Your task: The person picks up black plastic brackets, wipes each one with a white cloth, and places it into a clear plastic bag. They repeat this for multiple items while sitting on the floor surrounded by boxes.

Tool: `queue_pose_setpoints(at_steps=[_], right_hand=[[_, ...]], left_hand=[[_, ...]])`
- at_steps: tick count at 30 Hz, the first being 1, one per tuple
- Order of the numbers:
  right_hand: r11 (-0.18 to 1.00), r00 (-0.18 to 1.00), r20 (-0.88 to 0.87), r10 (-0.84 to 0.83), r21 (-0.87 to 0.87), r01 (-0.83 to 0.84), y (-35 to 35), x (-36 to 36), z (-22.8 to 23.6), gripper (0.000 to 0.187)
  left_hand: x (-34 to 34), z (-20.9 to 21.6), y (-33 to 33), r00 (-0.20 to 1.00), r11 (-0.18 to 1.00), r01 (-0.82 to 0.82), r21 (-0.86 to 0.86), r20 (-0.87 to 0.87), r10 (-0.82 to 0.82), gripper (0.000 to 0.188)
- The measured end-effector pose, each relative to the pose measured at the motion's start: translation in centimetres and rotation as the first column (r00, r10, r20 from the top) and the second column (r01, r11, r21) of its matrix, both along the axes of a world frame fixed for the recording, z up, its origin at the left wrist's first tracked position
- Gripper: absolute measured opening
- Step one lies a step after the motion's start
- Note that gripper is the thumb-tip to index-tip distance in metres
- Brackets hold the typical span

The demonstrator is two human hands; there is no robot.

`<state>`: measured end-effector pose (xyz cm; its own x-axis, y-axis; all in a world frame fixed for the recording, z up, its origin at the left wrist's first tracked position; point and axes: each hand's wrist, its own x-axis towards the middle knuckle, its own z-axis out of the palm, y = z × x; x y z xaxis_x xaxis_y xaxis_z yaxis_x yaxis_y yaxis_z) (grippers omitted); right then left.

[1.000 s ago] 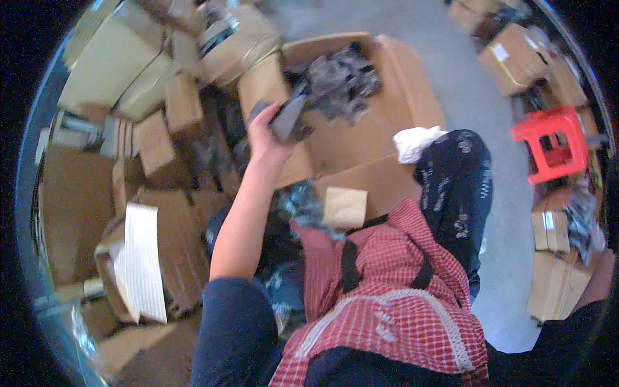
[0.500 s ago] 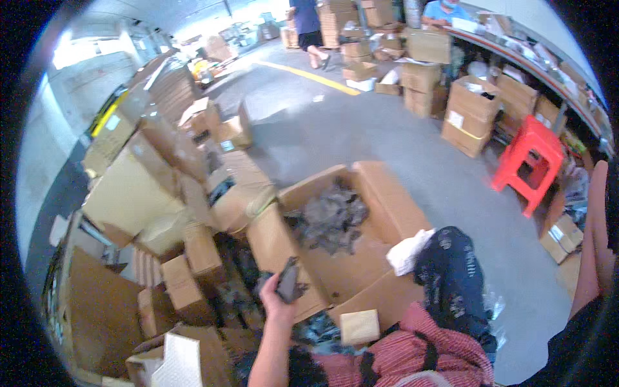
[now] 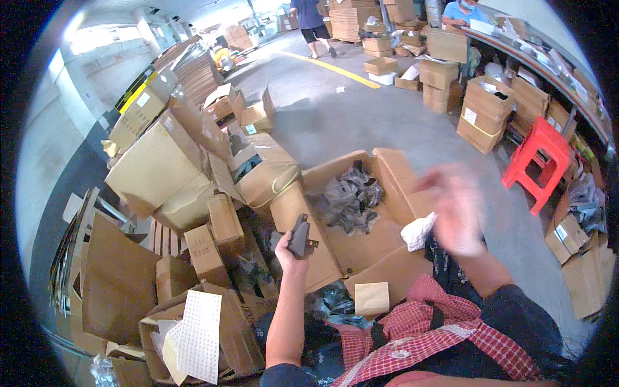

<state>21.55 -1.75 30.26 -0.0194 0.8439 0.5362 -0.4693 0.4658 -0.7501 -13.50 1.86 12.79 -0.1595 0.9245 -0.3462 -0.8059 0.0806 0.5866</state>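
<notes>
My left hand (image 3: 288, 257) is wrapped round a dark grey bracket-like part (image 3: 300, 237) with small holed tabs; I cannot tell whether it is one piece or several. It is held over the left flap of an open cardboard box (image 3: 398, 177). Inside that box lies a heap of dark parts in clear plastic bags (image 3: 353, 198). Smeared by motion, my right hand (image 3: 459, 213) is above the box's right side, near a crumpled white cloth or paper (image 3: 419, 231); its fingers cannot be made out.
Cardboard boxes (image 3: 158, 164) are piled on the left. A white dotted sheet (image 3: 198, 335) lies on a carton at lower left. A red stool (image 3: 540, 161) stands at right beside a long workbench (image 3: 529, 55). One person (image 3: 312, 22) walks far off; another (image 3: 463, 13) is at the bench.
My right arm has swung in from the far right to above the box. The left hand keeps its dark grey part. The view has shifted, and the distant person has taken a step.
</notes>
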Motion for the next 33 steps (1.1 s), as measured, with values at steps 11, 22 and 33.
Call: queue_pose_setpoints(at_steps=[11, 22, 33], right_hand=[[0.918, -0.563, 0.787, -0.253, 0.012, -0.396, -1.2, -6.1, -32.4, 0.102], [0.966, -0.205, 0.955, 0.212, -0.236, -0.103, 8.2, -5.9, -35.8, 0.022], [0.930, -0.203, 0.978, -0.058, -0.020, -0.366, 13.5, -5.4, -28.6, 0.069]], left_hand=[[1.1, 1.0, 0.6, 0.998, 1.000, -0.021, -0.005, 0.063, 0.021, 0.034], [-0.6, -0.9, 1.9, 0.999, 0.997, -0.036, -0.071, -0.030, 0.034, 0.027], [0.1, 0.2, 3.6, 1.000, 0.999, 0.019, 0.034, -0.015, -0.019, 0.032]])
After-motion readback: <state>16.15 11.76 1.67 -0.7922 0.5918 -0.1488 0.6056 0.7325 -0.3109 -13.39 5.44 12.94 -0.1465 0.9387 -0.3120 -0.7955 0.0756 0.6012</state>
